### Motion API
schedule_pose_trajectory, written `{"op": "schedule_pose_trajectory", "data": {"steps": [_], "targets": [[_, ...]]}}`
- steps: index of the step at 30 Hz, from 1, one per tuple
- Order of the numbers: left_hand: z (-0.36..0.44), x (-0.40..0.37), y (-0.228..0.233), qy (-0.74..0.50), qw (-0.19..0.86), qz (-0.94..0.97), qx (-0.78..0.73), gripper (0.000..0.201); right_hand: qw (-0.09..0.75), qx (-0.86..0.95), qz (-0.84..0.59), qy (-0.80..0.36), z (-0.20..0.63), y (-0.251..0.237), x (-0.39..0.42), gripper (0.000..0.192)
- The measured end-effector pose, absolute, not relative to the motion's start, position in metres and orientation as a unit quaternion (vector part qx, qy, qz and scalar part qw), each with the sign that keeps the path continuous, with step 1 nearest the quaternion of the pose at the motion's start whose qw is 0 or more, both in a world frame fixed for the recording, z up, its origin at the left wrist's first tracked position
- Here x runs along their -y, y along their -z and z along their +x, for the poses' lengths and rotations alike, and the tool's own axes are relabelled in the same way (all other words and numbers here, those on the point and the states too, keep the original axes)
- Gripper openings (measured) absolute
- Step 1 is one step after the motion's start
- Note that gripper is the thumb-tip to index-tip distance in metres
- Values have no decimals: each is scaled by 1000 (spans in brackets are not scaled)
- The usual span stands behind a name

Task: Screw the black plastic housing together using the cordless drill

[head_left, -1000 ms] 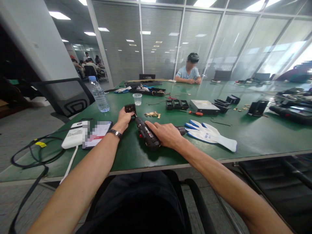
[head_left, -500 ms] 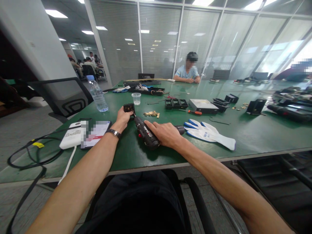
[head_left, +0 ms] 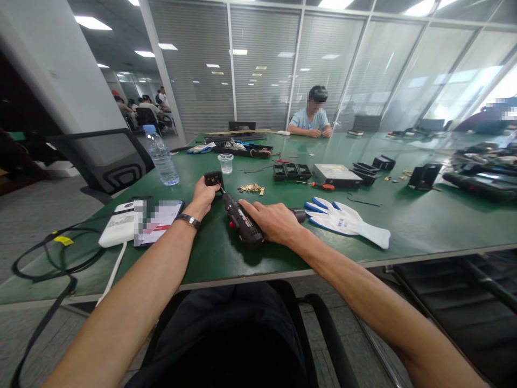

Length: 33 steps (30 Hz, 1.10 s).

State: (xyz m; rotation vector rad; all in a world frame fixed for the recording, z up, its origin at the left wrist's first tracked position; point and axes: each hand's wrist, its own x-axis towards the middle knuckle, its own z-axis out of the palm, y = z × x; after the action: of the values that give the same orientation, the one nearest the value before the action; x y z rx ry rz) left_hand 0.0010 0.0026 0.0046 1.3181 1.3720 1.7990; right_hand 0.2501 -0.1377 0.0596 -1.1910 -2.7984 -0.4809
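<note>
My left hand (head_left: 204, 195) is closed on a small black block-like part (head_left: 214, 178) with brass-coloured bits in its face, held up off the green table (head_left: 226, 264). My right hand (head_left: 277, 222) wraps round the grip of a black cordless screwdriver (head_left: 244, 222) with a red switch. The driver points up and left, and its bit meets the black part near my left thumb; the exact contact is too small to tell. A pile of small brass pieces (head_left: 251, 188) lies just right of the black part.
A clear plastic cup (head_left: 225, 164) and a water bottle (head_left: 162, 156) stand behind my left hand. Near my left forearm lie a phone (head_left: 157, 223) and a white power bank (head_left: 120, 223). To the right are a white-and-blue glove (head_left: 343, 218) and a red-handled screwdriver (head_left: 323, 186). A person (head_left: 311, 118) sits opposite.
</note>
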Motion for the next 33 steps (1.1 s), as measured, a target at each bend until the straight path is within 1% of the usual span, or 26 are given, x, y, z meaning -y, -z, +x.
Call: {"op": "schedule_pose_trajectory", "data": {"steps": [8,15,19,26,33], "targets": [[-1,-4,-3,-661,262,485,-509,35,39,909,-384,158,251,-60,138,79],[0,-3,-5,-664,272,477,-508,38,24,908,-390,152,250,-60,139,78],[0,-3,-5,-664,270,483,-502,37,33,909,-388,151,250,-60,138,78],[2,-1,-7,-664,268,479,-508,35,17,907,-395,145,249,-62,139,77],[3,0,-8,-665,268,478,-509,35,22,907,-394,147,249,-61,139,78]]}}
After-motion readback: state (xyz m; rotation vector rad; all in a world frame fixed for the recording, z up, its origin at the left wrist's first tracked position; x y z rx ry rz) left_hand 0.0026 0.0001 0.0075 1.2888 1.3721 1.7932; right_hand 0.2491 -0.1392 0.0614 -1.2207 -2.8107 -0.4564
